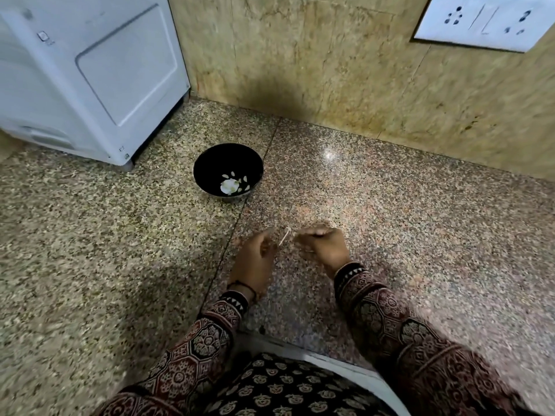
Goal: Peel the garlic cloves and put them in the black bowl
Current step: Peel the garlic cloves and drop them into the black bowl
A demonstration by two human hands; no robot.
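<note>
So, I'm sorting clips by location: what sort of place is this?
Probably a home kitchen counter: speckled polished granite worktop, white switch-and-socket plate on the beige stone wall, round black bowl holding garlic.

Black bowl: glossy black.
Garlic inside: white to cream.
Countertop: speckled granite, pinkish-brown right, beige-grey left.
Wall: mottled yellow-beige.
Appliance, socket plate: white.
Sleeves: maroon, black and cream geometric print.
Cuffs: black, white triangles.

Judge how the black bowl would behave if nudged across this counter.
The bowl would probably slide easily: the counter looks polished and glossy. Its base seems narrow beneath a wide rim, so a push near the rim might tip it. The few garlic pieces inside likely add little weight.
</note>
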